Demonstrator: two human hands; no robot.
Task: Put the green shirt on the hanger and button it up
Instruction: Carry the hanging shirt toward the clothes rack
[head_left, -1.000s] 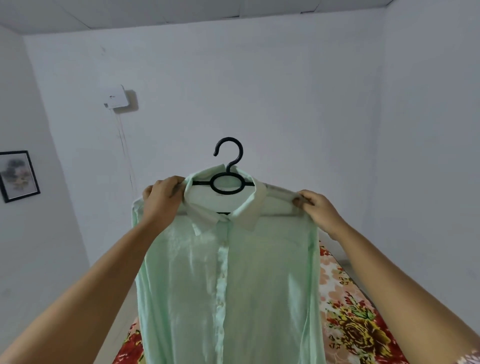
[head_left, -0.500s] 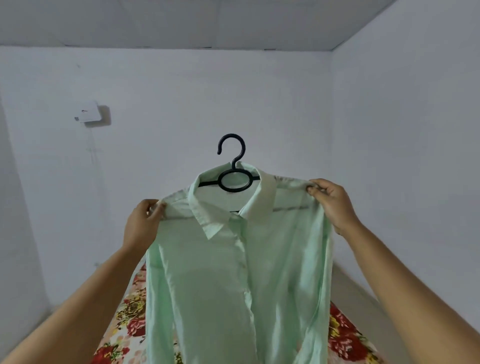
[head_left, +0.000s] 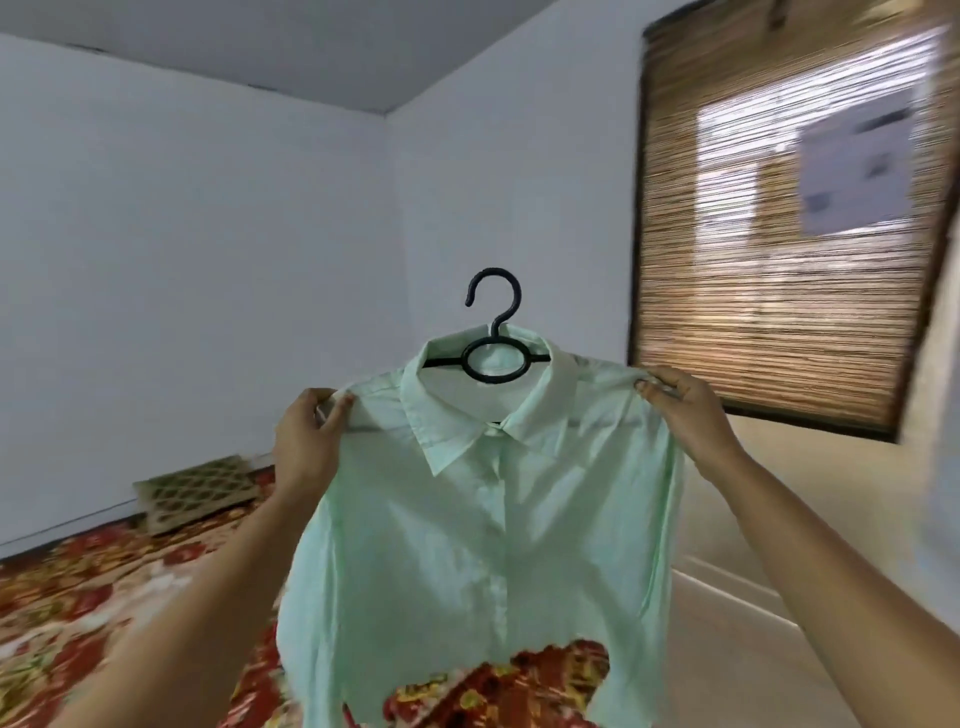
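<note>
Holding up the pale green thin-fabric collared shirt on the black plastic hanger. Pinching one shoulder with the left hand, the other with the right hand.

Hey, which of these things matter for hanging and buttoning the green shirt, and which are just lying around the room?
For the job: green shirt, black hanger inside it, left hand and right hand gripping its shoulders.
Lying about: patterned cushion by the wall, floral cloth below, bamboo blind on the window.
</note>
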